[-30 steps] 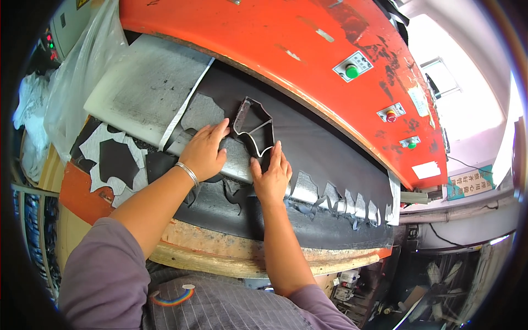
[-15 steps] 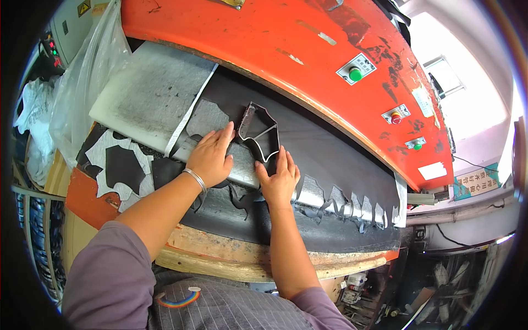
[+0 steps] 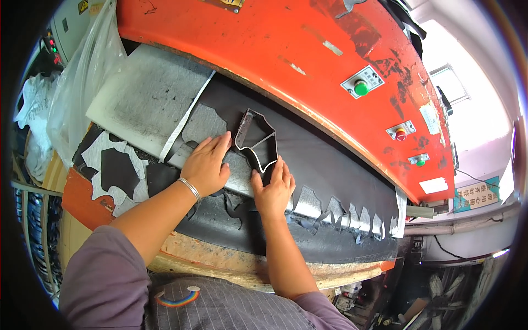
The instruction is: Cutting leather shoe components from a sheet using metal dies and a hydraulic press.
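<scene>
A metal cutting die (image 3: 271, 144), an angular outline with a crossbar, stands on a sheet of dark leather (image 3: 324, 173). My left hand (image 3: 205, 168) is open, its fingers stretched out and their tips at the die's left wall. At the die's near corner is my right hand (image 3: 273, 193), with the thumb on one side and the fingers along the right wall. Between the hands, a pale grey board (image 3: 238, 171) shows through a cut-out in the leather. Another cut-out (image 3: 203, 124) lies left of the die. Ragged leather strips (image 3: 335, 212) run along the near edge.
An orange machine beam (image 3: 275, 49) crosses behind the leather, bearing a green button (image 3: 361, 88) and a red button (image 3: 400, 134). Left are a grey board (image 3: 148, 93), a dark leather piece (image 3: 118, 173) on pale scrap, and clear plastic sheeting (image 3: 82, 88). A worn wooden edge (image 3: 220, 270) runs nearest me.
The whole view has shifted slightly. Both hands stay at the die, and the die keeps its place on the leather as far as I can see.
</scene>
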`<action>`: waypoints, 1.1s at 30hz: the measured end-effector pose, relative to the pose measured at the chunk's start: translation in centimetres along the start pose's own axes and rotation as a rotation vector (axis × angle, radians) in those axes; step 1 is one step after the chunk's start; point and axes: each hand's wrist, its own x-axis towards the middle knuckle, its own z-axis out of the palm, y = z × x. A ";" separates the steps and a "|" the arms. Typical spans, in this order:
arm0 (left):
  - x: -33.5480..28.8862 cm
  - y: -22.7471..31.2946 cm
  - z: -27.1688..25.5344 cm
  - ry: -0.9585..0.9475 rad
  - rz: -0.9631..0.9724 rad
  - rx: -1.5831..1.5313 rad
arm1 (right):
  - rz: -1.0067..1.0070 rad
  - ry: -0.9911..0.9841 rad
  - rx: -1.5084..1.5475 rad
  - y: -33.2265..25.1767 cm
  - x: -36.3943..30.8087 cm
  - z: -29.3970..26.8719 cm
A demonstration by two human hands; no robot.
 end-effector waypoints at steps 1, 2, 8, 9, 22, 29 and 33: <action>-0.1 0.2 0.1 0.006 0.009 -0.001 | -0.007 0.003 0.005 0.1 -0.1 -0.2; -0.1 0.4 0.2 0.014 0.008 0.006 | -0.004 0.000 0.010 0.3 -0.1 -0.4; 0.3 2.1 0.2 -0.012 -0.046 -0.024 | -0.006 -0.122 0.119 1.9 0.0 -2.7; 0.6 2.4 0.4 -0.006 -0.048 -0.015 | -0.013 -0.120 0.127 3.2 0.2 -3.6; 22.5 22.2 -0.5 -0.020 0.150 -0.436 | 0.246 1.130 0.315 33.5 19.5 -28.4; 25.9 24.2 -0.6 -0.209 0.036 -0.301 | 0.288 1.038 0.638 34.1 22.0 -28.5; 16.9 23.7 2.8 -0.056 0.048 -0.204 | 0.279 0.851 0.619 33.8 15.0 -28.4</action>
